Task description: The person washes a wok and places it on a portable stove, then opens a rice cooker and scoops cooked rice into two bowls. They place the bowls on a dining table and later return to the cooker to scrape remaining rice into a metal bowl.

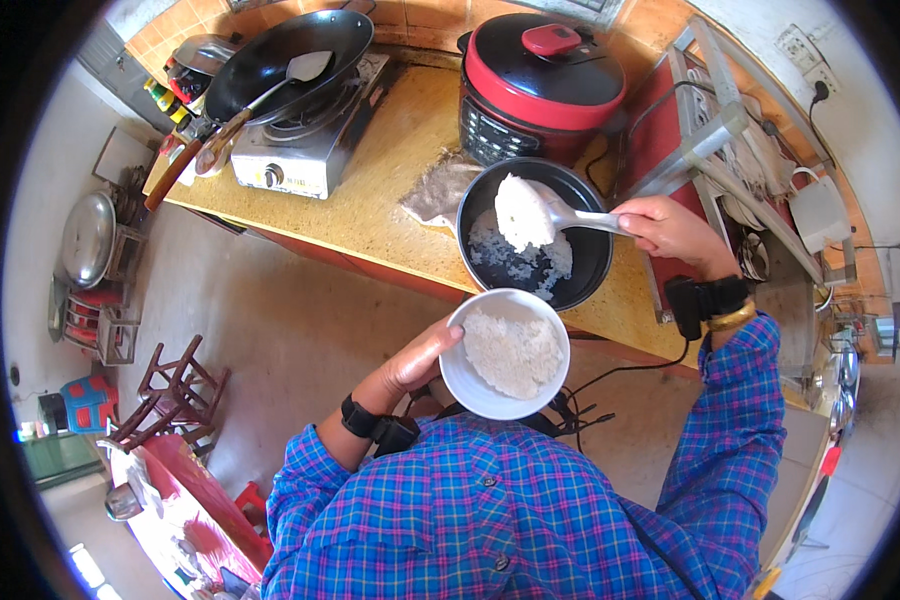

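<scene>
My left hand (420, 354) holds a white bowl (456, 375) by its side, thumb over the rim. Cooked white rice (516, 352) lies inside it. In my right hand (671, 234) is the handle of a metal rice spoon (589, 219), its head heaped with a clump of rice (523, 213). The spoon is over a dark inner cooker pot (598, 274) at the counter's front edge. Loose rice (521, 259) covers part of the pot's bottom. The bowl is on the near side of the pot and overlaps its rim in the view.
Behind the pot stands a red and black electric cooker (544, 90), lid on. A grey cloth (441, 187) lies left of the pot. Further left, a wok (270, 60) with a spatula (307, 67) sits on a gas stove (289, 161). A metal rack (709, 150) rises at right.
</scene>
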Available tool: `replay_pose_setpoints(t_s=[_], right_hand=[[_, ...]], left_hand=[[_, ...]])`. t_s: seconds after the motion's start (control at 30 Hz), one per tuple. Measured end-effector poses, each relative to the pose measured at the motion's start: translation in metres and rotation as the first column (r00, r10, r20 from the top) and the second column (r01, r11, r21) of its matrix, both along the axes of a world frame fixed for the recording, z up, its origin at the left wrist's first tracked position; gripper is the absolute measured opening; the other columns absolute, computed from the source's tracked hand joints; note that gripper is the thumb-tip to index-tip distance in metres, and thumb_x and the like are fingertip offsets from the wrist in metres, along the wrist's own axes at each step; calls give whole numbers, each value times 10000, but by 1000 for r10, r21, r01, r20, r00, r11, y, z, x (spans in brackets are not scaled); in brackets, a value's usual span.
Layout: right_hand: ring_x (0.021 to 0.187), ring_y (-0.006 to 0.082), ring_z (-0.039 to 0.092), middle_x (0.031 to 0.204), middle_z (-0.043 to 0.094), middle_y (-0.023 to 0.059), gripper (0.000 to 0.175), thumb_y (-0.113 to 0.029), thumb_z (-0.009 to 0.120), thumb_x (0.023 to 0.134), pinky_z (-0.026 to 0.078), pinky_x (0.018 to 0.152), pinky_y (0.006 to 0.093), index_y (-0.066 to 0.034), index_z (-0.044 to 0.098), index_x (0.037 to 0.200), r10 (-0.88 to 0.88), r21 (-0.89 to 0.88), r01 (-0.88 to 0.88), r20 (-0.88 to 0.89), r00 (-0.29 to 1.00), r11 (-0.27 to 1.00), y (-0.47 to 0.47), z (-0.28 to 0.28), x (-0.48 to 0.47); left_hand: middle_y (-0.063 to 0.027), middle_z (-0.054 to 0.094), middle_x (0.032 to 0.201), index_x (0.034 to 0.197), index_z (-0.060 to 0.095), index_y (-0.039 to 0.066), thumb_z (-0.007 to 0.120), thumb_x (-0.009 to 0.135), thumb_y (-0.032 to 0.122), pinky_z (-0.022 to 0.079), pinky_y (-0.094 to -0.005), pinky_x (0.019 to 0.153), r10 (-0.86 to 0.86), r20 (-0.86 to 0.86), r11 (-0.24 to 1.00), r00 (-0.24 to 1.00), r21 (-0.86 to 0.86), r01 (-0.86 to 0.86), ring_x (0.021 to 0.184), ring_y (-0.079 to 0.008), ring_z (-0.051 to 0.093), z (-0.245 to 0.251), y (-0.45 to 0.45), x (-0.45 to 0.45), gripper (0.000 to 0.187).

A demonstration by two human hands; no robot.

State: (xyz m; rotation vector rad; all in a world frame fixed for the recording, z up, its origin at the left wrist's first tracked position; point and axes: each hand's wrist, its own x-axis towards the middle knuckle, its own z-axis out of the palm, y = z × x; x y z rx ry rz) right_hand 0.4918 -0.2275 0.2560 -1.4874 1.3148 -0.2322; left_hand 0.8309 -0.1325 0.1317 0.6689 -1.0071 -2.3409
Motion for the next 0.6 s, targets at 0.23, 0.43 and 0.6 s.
replay_pose_setpoints(t_s=[0.23, 0.43, 0.6], right_hand=[[537, 32, 403, 588, 450, -41, 243, -183, 464, 920, 322, 470, 199, -7, 607, 1009, 65, -85, -74, -105, 992, 994, 54, 83, 8], [588, 315, 582, 627, 539, 191, 148, -125, 511, 827, 437, 514, 375, -50, 604, 914, 224, -524, -468, -462, 858, 712, 89, 81, 43], [580, 304, 592, 613, 556, 146, 80, -91, 527, 775, 455, 504, 375, -46, 545, 838, -10, -578, -629, -741, 672, 520, 115, 94, 59]], left_hand=[[-164, 337, 1389, 1389, 208, -5, 402, 916, 494, 282, -386, 1054, 202, -65, 979, 977, -2, -203, 1261, -260, 363, 8, -5, -10, 714], [-145, 296, 1415, 1397, 190, 18, 404, 906, 519, 268, -406, 1063, 248, -120, 969, 961, 15, -248, 1295, -253, 311, 20, -5, -25, 733], [-138, 291, 1419, 1400, 193, 34, 399, 912, 508, 273, -407, 1061, 254, -137, 967, 957, 64, -247, 1295, -250, 313, 21, -3, -30, 710]])
